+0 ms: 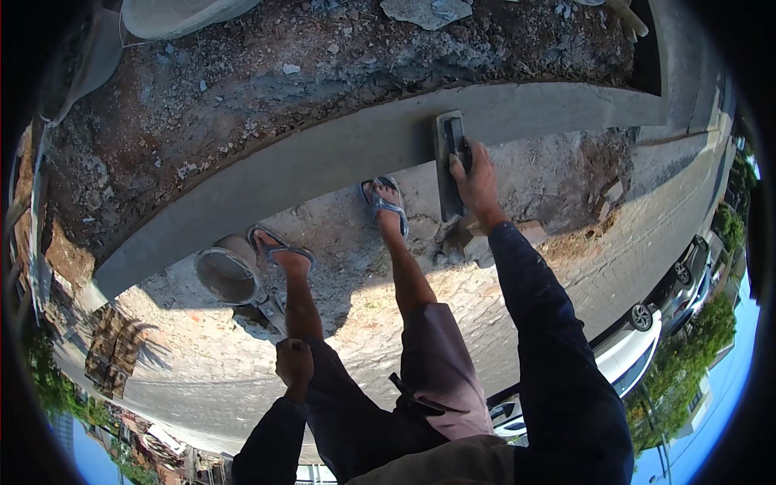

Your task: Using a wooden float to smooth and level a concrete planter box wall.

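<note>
My right hand (pixel 478 184) grips the handle of a long, rectangular plastering trowel (pixel 446 194). Its far end lies over a smooth grey cement strip (pixel 347 136), and its near end reaches past the strip's near edge. Close to my left knee, my left hand (pixel 295 365) is closed in a fist; what it holds, if anything, is hidden. Just beyond that fist is a narrow, greyish tool-like object (pixel 272 310), and I cannot tell whether it is in my grip. A round bucket (pixel 226 273) with grey inside stands beside my left foot.
Rubble and soil (pixel 242 105) lie beyond the strip, with a pale basin (pixel 182 16) at the far left. Broken blocks (pixel 477 242) sit below the trowel. Stacked brown pieces (pixel 115 349) are at left. Parked cars (pixel 634 343) stand along the paved road at right.
</note>
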`<state>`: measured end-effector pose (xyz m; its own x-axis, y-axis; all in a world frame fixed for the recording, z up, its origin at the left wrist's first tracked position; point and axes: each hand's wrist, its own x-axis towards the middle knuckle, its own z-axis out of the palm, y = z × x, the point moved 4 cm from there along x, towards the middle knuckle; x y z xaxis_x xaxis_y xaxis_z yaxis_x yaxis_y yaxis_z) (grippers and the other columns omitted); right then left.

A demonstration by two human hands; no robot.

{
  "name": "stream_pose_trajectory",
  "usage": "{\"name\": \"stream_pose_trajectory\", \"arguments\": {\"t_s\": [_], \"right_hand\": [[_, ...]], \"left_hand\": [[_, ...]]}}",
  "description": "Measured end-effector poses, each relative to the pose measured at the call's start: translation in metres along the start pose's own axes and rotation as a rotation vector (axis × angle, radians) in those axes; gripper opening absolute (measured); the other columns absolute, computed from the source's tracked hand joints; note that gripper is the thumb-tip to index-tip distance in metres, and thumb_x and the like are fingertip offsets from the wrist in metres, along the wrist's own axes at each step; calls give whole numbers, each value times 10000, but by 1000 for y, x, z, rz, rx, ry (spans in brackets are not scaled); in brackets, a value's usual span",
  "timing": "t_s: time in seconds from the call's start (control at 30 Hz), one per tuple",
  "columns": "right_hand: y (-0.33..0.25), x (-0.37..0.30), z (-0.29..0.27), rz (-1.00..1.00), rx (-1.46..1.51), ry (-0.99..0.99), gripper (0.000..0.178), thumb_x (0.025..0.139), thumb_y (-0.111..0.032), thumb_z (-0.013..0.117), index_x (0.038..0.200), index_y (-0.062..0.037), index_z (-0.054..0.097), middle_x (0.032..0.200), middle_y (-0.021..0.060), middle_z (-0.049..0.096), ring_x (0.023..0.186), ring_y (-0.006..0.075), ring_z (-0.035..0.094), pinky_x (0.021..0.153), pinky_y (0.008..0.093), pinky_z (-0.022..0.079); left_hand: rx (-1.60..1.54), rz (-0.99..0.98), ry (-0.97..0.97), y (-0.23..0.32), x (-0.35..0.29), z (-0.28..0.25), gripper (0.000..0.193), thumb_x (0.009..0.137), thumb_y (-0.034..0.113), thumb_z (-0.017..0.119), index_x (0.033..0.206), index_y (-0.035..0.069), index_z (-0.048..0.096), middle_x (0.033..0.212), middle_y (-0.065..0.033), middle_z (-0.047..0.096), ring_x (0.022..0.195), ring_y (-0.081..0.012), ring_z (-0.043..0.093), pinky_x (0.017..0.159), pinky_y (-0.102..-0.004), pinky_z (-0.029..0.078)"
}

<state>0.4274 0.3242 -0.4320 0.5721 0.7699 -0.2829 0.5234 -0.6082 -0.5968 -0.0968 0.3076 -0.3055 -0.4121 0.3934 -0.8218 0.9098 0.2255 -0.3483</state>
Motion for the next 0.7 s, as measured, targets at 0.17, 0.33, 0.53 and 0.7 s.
{"name": "stream_pose_trajectory", "arguments": {"t_s": [0.17,0.33,0.53,0.7], "right_hand": [[90,106,-86,196,-110,360,393,913,-259,645,1188,19,604,994,209,685,888,355,668,781,430,503],[-29,23,36,-15,-125,131,405,891,-231,646,1208,14,587,1043,222,647,937,387,636,834,440,496],[-163,-127,118,57,134,-229,474,913,-272,615,1242,57,522,1091,248,588,990,418,598,866,447,480],[-172,-203,150,362,407,-462,432,897,-159,629,1263,46,526,1048,144,604,906,196,578,812,326,476]], "left_hand": [[-103,85,-7,7,2,0,222,822,300,656,983,150,690,1069,-116,664,1013,-349,643,869,-470,509],[-184,83,13,-26,7,3,305,816,339,677,1043,136,677,1114,-123,655,1047,-345,631,888,-468,499],[-571,35,149,-95,136,43,417,879,382,690,1102,33,654,1094,-141,659,1042,-244,630,875,-385,482],[-1328,-205,-494,-86,259,112,648,833,565,645,1389,287,461,1392,-76,402,1185,-315,453,918,-449,403]]}}
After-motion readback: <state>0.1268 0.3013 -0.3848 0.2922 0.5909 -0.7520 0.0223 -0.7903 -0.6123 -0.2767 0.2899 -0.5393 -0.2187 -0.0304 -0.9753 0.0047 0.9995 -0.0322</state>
